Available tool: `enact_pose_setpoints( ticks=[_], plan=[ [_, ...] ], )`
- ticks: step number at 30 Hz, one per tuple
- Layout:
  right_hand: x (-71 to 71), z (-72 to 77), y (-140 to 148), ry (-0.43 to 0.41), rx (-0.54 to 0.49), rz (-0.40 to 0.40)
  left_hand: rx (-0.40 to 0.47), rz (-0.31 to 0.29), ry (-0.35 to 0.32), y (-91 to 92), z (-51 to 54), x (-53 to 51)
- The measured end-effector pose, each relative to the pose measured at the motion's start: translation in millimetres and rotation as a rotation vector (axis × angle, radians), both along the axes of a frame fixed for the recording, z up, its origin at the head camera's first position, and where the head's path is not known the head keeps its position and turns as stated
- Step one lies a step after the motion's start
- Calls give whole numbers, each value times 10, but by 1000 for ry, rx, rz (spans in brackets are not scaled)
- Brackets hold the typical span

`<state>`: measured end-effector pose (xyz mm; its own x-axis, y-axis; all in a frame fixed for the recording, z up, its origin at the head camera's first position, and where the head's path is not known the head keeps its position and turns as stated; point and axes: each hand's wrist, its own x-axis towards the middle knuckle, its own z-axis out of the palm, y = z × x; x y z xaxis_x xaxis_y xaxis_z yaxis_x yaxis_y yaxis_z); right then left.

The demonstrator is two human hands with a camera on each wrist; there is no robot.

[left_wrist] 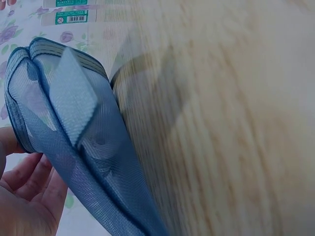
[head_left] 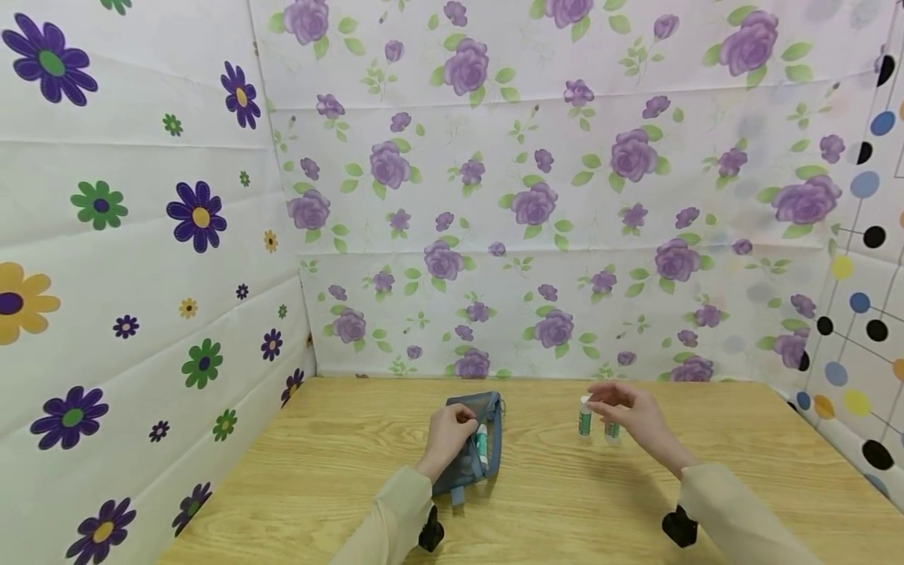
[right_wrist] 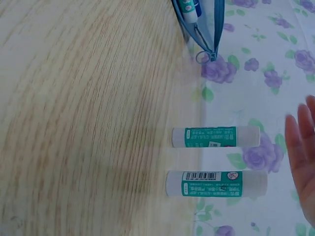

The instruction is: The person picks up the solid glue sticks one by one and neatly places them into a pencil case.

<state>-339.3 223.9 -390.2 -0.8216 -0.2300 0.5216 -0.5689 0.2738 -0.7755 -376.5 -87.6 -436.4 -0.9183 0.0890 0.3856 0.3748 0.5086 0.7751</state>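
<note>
A blue mesh zipper pouch (head_left: pixel 500 439) stands on the table with its mouth open. My left hand (head_left: pixel 450 433) grips its edge between thumb and fingers; the left wrist view shows the pouch's mesh side (left_wrist: pixel 113 157) and a fabric tab. Inside lies a glue stick (head_left: pixel 482 445) with a green label; the right wrist view also shows something dark blue beside it. Two more white-and-green glue sticks, one (right_wrist: pixel 215 136) and another (right_wrist: pixel 216 183), stand upright on the table. Just above them my right hand (head_left: pixel 632 414) hovers, fingers extended and apart from both, holding nothing.
The wood-grain table (head_left: pixel 544 502) meets a white cloth backdrop (head_left: pixel 494 314) with purple roses along its far edge. Patterned cloths hang at the left (head_left: pixel 141 259) and right (head_left: pixel 865 314). A small ring hangs from the pouch's far corner.
</note>
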Motion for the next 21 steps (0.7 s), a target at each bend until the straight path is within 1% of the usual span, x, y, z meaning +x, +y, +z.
enact_pose_setpoints(
  ticks=[2,4,7,13,15,21],
  plan=[
    [6,4,21,28,-24,-66,3,-3,-3,1,3,4],
    [-45,-46,63,52,-40,-115,4,-4,-6,0,8,12],
    [-122,-118,131,74,-46,-143,6,-8,-8,0,11,20],
    [-146,-132,195,106,-2,-238,6,-9,-3,2,11,18],
    [-148,-137,210,110,-7,-251,9,-9,-4,3,13,18],
    [-167,-174,241,109,-38,-240,8,-4,-9,3,21,23]
  ],
)
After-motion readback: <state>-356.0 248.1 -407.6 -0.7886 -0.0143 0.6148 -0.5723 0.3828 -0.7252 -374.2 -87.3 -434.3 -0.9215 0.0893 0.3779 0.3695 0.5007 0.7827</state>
